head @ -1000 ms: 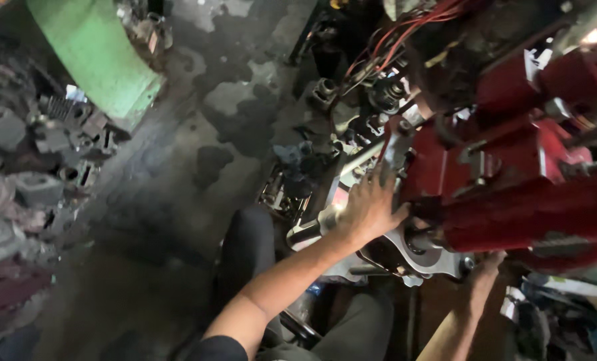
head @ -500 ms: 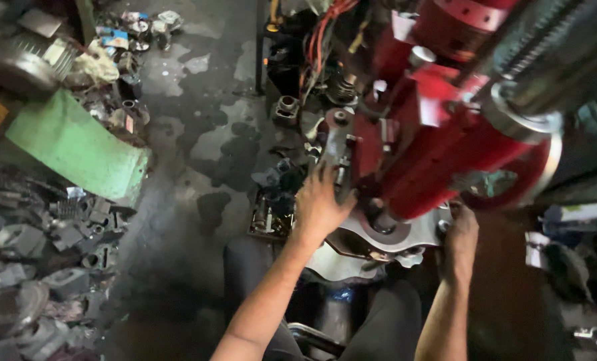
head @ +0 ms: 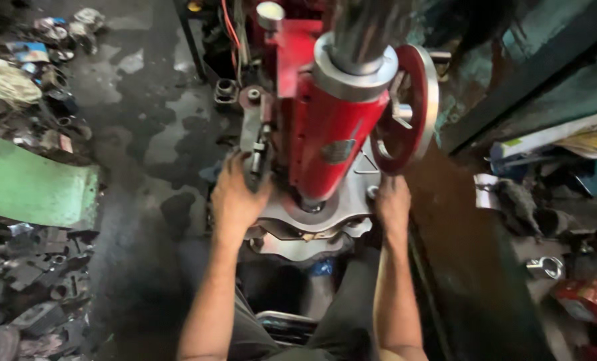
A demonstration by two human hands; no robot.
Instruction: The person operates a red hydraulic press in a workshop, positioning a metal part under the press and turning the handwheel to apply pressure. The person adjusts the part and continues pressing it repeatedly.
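Head view: stained concrete floor (head: 144,134) (metal scrap (head: 24,287) alongside).

The fingertips of the left hand (head: 235,194) are hidden behind a grey metal clamp (head: 257,144); the red cylindrical machine column (head: 328,144) is blurred and cut off at the frame's top

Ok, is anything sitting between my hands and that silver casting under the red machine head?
Nothing visible. The left hand already rests on the left edge of the silver casting, and the right hand touches its right edge. The red machine head stands between the two hands.
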